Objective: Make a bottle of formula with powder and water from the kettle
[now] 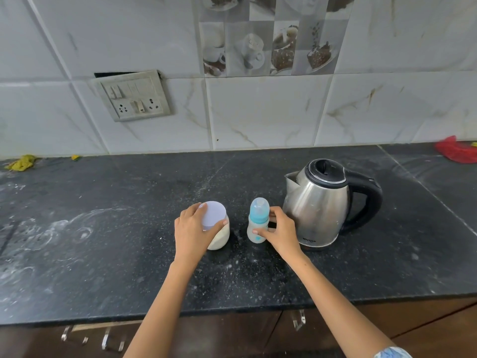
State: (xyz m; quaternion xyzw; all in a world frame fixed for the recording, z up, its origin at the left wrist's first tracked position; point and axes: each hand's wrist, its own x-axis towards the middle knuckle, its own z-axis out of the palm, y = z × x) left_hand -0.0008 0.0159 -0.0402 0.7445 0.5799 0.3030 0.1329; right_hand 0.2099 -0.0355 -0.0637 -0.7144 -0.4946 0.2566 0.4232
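A small jar of pale powder (219,240) with a white lid stands on the black counter (129,228), and my left hand (192,229) wraps around its lid and left side. Just to its right a baby bottle (258,218) stands upright with a clear cap over a blue collar. My right hand (280,229) grips the bottle from its right side, thumb across the lower body. A steel kettle (320,205) with a black lid and handle stands right behind my right hand, spout facing left, lid down.
A switchboard with sockets (134,95) hangs on the tiled wall at the back left. A yellow scrap (22,162) lies at the far left, a red item (456,149) at the far right. Drawer handles (105,341) show below the counter's front edge.
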